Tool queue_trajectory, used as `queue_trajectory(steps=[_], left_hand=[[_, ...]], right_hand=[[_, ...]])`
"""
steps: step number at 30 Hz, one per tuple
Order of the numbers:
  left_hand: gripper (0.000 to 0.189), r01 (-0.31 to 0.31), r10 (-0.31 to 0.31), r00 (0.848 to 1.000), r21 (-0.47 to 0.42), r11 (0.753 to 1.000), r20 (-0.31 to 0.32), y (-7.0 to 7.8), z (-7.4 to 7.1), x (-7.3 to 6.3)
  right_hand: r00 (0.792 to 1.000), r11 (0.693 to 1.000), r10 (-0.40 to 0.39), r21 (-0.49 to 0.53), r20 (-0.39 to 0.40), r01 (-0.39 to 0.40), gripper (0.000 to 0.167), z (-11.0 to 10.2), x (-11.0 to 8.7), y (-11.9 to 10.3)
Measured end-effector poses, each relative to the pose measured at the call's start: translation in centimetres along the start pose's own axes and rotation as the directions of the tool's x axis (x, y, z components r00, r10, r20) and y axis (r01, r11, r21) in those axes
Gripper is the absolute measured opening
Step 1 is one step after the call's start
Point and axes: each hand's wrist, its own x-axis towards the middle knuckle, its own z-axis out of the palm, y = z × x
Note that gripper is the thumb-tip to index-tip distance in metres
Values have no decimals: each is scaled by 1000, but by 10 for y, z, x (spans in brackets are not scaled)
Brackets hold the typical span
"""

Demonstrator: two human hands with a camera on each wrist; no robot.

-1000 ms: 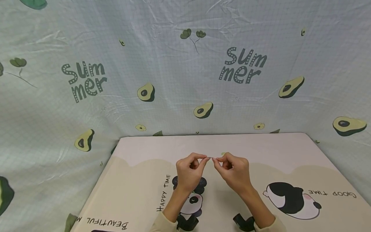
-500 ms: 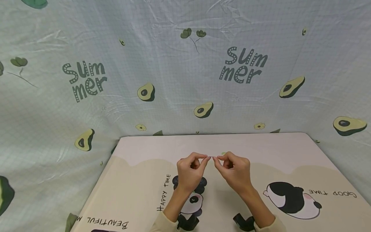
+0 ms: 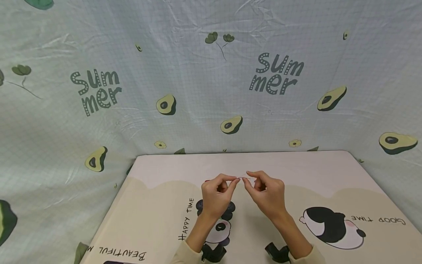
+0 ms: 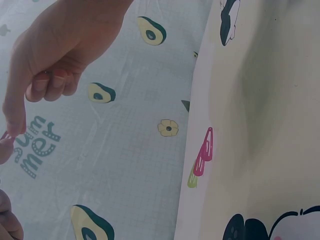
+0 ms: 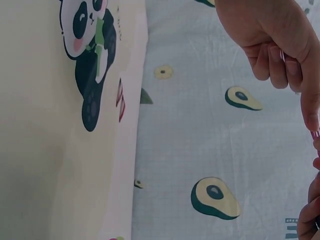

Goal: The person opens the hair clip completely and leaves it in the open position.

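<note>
apparent step: working the pink snap hair clip (image 5: 315,134), pinched between fingers of left hand (image 3: 215,196). right hand (image 3: 271,196): index finger raised, thumb at clip. next move likely calls for steady left pinch.

A pale, creased sheet (image 3: 194,80), printed with avocados (image 3: 236,122), yellow flowers (image 3: 295,143) and "summer" lettering (image 3: 277,84), hangs behind and beside the table (image 3: 155,216). The tabletop is pale pink along the far edge, cream nearer, bearing cartoon animals (image 3: 333,233) and words.
</note>
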Motion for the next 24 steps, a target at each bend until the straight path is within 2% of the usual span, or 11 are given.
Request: queue_trajectory(steps=[16, 24], left_hand=[[9, 5, -5, 1000, 5, 1000, 13, -1, -2, 0], [8, -2, 2, 1000, 0, 1000, 8, -2, -2, -1]], right_hand=[[999, 998, 48, -42, 24, -47, 30, -1, -1, -2], [1000, 999, 18, -34, 7, -18, 25, 1, 0, 0]])
